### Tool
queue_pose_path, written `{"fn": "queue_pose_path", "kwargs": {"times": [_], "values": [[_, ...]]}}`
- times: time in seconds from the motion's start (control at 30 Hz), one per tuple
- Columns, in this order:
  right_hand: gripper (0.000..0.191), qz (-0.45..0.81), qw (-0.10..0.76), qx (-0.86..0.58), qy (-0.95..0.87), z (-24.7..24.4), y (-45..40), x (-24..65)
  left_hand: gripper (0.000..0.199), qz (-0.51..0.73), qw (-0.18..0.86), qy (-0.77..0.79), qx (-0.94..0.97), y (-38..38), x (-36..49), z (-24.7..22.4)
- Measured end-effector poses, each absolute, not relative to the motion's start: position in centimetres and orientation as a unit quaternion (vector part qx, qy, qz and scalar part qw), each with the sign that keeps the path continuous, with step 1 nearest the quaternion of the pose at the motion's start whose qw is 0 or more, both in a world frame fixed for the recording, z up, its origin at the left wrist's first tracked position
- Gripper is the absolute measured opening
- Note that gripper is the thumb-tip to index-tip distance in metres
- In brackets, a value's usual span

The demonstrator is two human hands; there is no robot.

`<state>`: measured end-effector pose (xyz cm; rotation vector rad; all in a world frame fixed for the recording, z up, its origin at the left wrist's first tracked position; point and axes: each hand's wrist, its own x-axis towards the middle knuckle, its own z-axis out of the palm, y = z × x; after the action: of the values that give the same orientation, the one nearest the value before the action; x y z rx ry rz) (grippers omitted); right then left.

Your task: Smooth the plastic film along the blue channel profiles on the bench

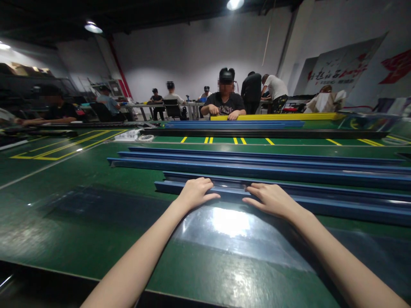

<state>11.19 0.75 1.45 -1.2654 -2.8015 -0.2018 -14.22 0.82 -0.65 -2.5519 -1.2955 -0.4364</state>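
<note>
A long blue channel-shaped profile [337, 203] lies across the green table in front of me. My left hand [196, 193] rests on it near its left end, fingers over the channel and thumb stretched along the near edge. Farther right on the same profile, my right hand [269, 199] lies with its fingers reaching over the edge and its thumb apart. Between the hands and below them, a clear plastic sheet [237, 239] spreads over the tabletop and reflects the ceiling light. Neither hand is wrapped round the profile.
More blue profiles [224, 164] lie just beyond. Past them are a black profile [257, 134], further blue strips [234, 124] and a yellow profile [276, 116], with a person [226, 102] leaning on it. The green table [32, 231] bears yellow tape lines. Other people work farther back.
</note>
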Motion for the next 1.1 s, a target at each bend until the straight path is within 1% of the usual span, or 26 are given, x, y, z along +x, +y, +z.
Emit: {"fn": "queue_pose_path", "kwargs": {"times": [0.3,0.53,0.83,1.1], "values": [[0.041,-0.03,0.045,-0.406,-0.912,1.4,0.8,11.2,0.038,-0.146,0.128,-0.442,-0.876,0.6,-14.1,-0.5],[0.042,-0.004,0.037,-0.4,-0.916,1.9,0.8,11.2,0.037,-0.149,0.113,-0.44,-0.878,0.6,-14.1,-0.5],[0.041,-0.012,0.032,-0.384,-0.923,2.6,0.8,11.2,0.035,-0.238,0.064,-0.44,-0.864,0.4,-14.3,0.0],[0.034,-0.011,0.006,-0.416,-0.909,2.9,1.0,13.1,0.031,-0.244,0.044,-0.442,-0.862,0.2,-14.2,0.3]]}}
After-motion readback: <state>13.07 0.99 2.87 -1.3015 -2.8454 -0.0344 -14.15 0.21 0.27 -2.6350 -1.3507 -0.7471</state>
